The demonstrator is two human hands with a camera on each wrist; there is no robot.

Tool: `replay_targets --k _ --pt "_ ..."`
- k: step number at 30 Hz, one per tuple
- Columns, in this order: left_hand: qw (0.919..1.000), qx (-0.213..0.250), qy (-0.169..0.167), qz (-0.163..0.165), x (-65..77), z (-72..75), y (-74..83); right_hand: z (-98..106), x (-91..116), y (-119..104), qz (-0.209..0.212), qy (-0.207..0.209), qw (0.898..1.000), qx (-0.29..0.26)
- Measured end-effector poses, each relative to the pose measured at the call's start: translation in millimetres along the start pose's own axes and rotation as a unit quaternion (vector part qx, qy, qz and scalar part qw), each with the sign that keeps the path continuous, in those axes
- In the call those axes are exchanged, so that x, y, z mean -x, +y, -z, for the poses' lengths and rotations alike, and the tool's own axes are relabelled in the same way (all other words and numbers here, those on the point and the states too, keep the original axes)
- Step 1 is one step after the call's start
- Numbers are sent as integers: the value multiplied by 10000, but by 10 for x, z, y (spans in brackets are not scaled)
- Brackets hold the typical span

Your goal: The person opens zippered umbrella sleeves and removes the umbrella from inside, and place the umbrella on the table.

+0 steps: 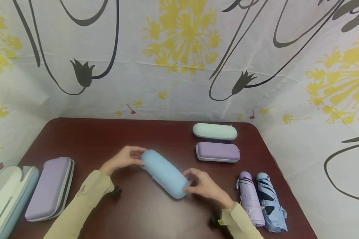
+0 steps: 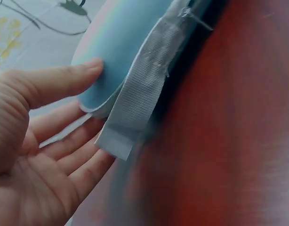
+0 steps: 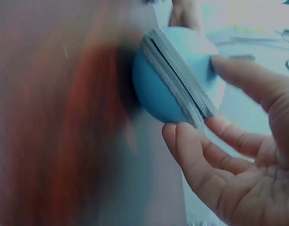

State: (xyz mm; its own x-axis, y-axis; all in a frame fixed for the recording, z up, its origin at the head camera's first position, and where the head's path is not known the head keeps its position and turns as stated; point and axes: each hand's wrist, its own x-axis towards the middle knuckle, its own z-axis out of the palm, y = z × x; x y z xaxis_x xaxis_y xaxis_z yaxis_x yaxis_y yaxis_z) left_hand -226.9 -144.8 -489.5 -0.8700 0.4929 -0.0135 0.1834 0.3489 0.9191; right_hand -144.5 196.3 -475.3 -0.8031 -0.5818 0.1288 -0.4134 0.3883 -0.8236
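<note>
A light-blue hard zip case (image 1: 165, 174), long and rounded like a glasses case, lies at a slant between both hands over the middle of the table. My left hand (image 1: 128, 156) holds its far left end. In the left wrist view the thumb (image 2: 78, 77) presses the blue shell, fingers lie behind it, and a grey zip-end tab (image 2: 135, 94) hangs beside them. My right hand (image 1: 204, 183) grips the near right end between thumb and fingers. Grey zip tape (image 3: 180, 77) runs around that rounded end, its two halves close together.
Mint (image 1: 214, 131) and purple (image 1: 217, 152) zip cases lie at the back right. Lilac (image 1: 249, 199) and blue (image 1: 270, 202) folded umbrellas lie at the right. A larger purple case (image 1: 50, 189) and a white-and-blue case (image 1: 9, 199) stand left. A patterned curtain (image 1: 167, 83) surrounds the table.
</note>
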Motion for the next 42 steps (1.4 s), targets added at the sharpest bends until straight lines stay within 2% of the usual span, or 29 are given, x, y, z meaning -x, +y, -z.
replay_targets --k 5,12,15,18,21,24,26,29,32,38,42 --pt "9991 -224 -291 -202 -246 13 57 -189 60 -134 -175 162 9997 -66" --pt "9935 -934 -208 -622 -511 -164 225 -466 71 -249 -255 510 9984 5" --pt "9894 -1229 -93 -772 -565 -263 287 -531 57 -283 -251 613 9978 73" --pt "9816 -1674 125 -910 -578 -374 349 -561 46 -307 -338 621 9974 110" --pt "9742 -2056 381 -854 -548 -490 407 -569 38 -316 -402 604 9973 127" --pt "9678 -2380 668 -472 -459 -603 454 -568 33 -311 -362 573 9976 115" --pt "9656 -2431 916 -138 -392 -681 490 -564 33 -306 -290 524 9982 80" --pt "9635 -2303 1300 410 -295 -797 553 -558 33 -301 -180 437 9989 7" --pt "9621 -2101 1543 797 -219 -905 634 -549 32 -303 -102 387 9992 32" --pt "9579 -2096 1629 1093 -136 -987 687 -535 28 -318 -53 380 9992 67" --pt "9631 -1808 1589 1201 -108 -942 696 -539 17 -297 153 477 9985 242"
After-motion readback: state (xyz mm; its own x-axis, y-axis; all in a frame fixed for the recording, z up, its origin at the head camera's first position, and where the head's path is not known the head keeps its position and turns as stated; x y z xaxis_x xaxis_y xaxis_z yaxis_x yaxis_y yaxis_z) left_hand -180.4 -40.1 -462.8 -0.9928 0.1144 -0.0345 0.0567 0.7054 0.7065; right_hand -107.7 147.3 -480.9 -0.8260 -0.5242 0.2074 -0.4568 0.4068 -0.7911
